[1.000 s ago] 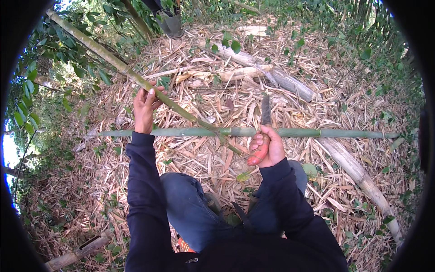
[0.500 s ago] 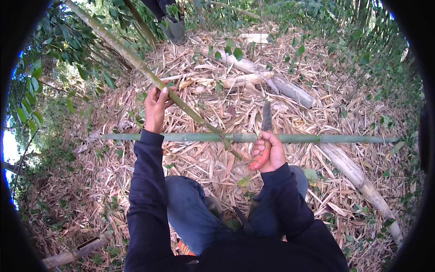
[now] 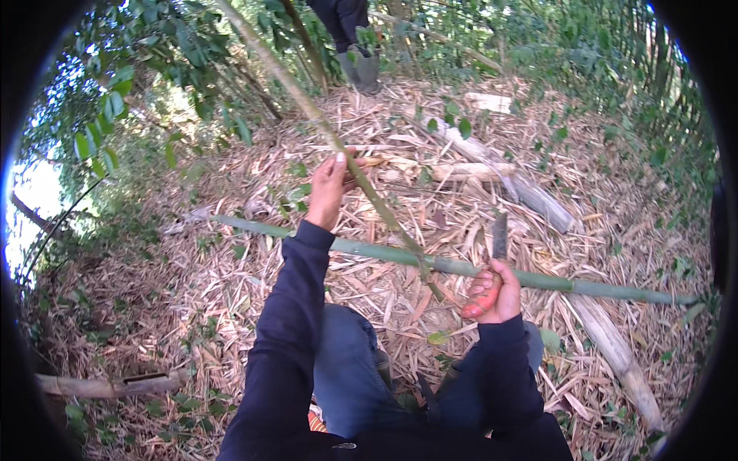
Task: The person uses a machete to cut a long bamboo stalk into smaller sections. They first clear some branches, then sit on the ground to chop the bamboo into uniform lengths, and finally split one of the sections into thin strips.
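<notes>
A thin, slanting yellow-green pole (image 3: 377, 198) comes down from the upper left. My left hand (image 3: 329, 190) is closed around it partway along, thumb up on its near side and fingers partly hidden behind. Its lower end crosses over a green bamboo pole (image 3: 369, 250) that lies across the ground in front of me. In my right hand (image 3: 500, 296) is a machete (image 3: 500, 234), gripped by its red handle, dark blade pointing away from me. That hand is just over the green bamboo, right of the slanting pole's lower end.
Dry bamboo leaves litter the ground. Old grey bamboo trunks lie ahead (image 3: 542, 201) and at right (image 3: 615, 353), with a split piece (image 3: 115, 386) at lower left. Another person's boots (image 3: 360, 71) stand at the back. Leafy branches (image 3: 100, 138) hang at left.
My view has turned, so the scene sits further right and is tilted. Both hands keep their holds on the slanting pole and the machete, which have hardly moved against the ground.
</notes>
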Action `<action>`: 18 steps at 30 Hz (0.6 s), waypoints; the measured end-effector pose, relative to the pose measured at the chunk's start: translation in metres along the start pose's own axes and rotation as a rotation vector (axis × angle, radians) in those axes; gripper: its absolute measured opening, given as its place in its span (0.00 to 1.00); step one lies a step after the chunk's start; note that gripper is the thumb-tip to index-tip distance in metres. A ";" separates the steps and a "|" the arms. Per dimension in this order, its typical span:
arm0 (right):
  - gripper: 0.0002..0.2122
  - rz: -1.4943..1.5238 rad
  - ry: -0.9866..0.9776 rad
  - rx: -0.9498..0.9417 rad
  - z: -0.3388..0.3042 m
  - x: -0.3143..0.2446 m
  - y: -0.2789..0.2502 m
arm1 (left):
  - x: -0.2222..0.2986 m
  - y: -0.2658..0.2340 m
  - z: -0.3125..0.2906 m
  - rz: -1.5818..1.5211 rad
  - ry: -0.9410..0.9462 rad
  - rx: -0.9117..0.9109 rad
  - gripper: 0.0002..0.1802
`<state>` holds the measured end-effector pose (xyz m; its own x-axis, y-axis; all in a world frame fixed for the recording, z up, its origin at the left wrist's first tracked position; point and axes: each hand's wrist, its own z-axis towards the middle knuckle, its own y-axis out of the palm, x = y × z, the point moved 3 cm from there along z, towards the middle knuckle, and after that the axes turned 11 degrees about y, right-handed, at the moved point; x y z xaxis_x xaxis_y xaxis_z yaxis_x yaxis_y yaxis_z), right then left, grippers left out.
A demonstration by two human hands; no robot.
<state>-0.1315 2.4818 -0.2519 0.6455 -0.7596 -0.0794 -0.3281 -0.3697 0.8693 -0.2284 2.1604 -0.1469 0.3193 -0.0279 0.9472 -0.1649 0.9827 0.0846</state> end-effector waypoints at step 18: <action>0.05 -0.396 -0.390 0.131 -0.012 0.008 0.024 | 0.127 0.007 0.034 -0.177 0.351 -0.072 0.11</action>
<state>-0.1263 2.4734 -0.2254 0.4425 -0.6820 -0.5823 -0.2119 -0.7105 0.6710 -0.2206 2.1573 -0.0159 0.6381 -0.1459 0.7560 -0.0169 0.9790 0.2032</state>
